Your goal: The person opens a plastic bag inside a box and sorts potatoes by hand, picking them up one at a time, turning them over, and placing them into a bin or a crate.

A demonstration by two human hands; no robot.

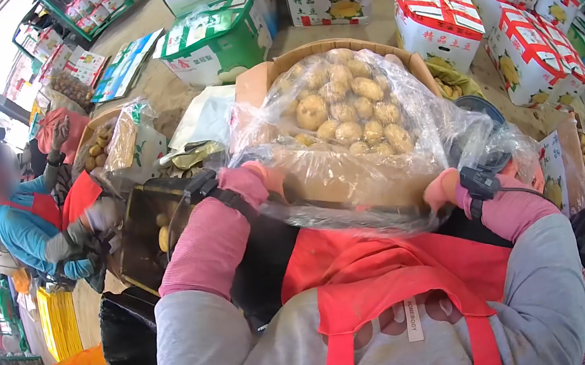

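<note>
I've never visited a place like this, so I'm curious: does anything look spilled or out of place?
I see no clear spill. The one untidy thing is the clear plastic: it bunches loosely past the right side of the cardboard box instead of lying neatly around the potatoes.

Clear film [420, 115] blocks the cardboard flap [354, 178] between left hand [272, 178] and right hand [442, 190].

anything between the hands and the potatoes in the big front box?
Yes. Clear plastic covers at least part of the potatoes. The box's near cardboard side also stands between them and the right hand; the left hand is by its left end.
</note>
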